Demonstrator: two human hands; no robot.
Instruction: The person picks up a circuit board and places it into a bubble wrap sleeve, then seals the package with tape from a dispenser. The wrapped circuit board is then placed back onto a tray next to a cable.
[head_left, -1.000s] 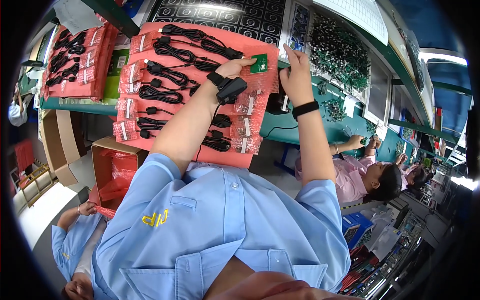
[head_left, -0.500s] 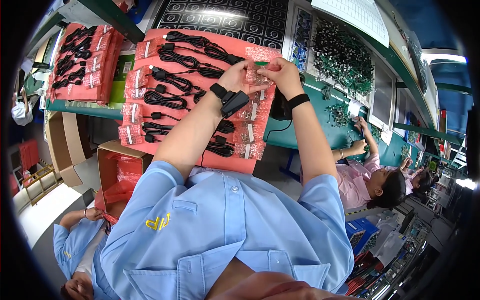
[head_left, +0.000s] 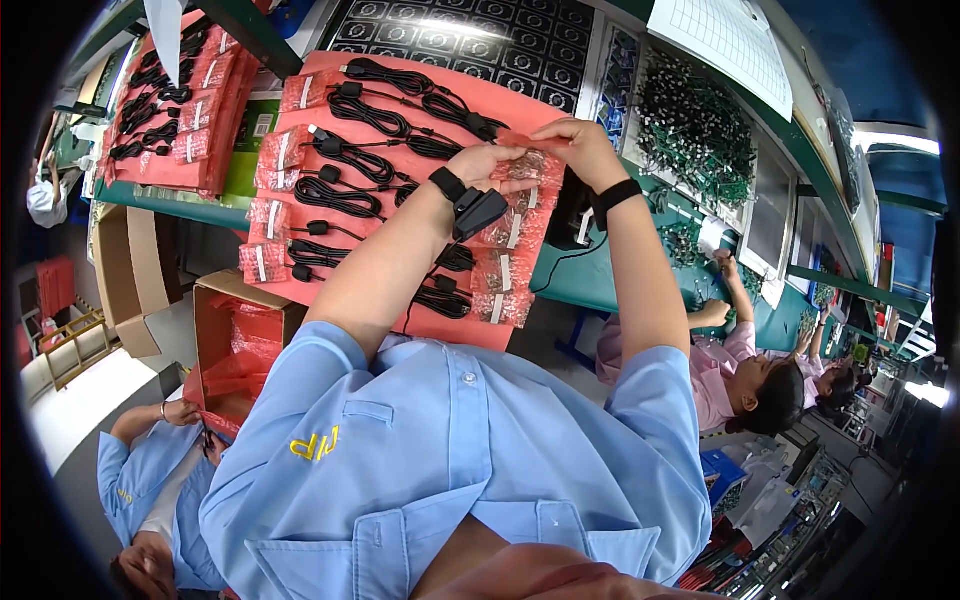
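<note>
Your right hand (head_left: 592,152) has thumb and fingers pinched on a small red bag (head_left: 532,142), held over the far right corner of the pink sheet (head_left: 460,328). Your left hand (head_left: 485,165) meets the bag's left side, its lower fingers extended; whether its thumb grips or merely touches cannot be told. The bag's contents are not discernible. Coiled black cables (head_left: 375,117) lie in rows across the sheet, with bubble packs (head_left: 503,268) bearing white strips along its right edge and similar packs along its left. The sheet overhangs the near edge of the green desk (head_left: 600,280). Beyond its far edge is a black tray (head_left: 470,35); near the desk's far side, right of your hands, is a heap of components (head_left: 695,135).
</note>
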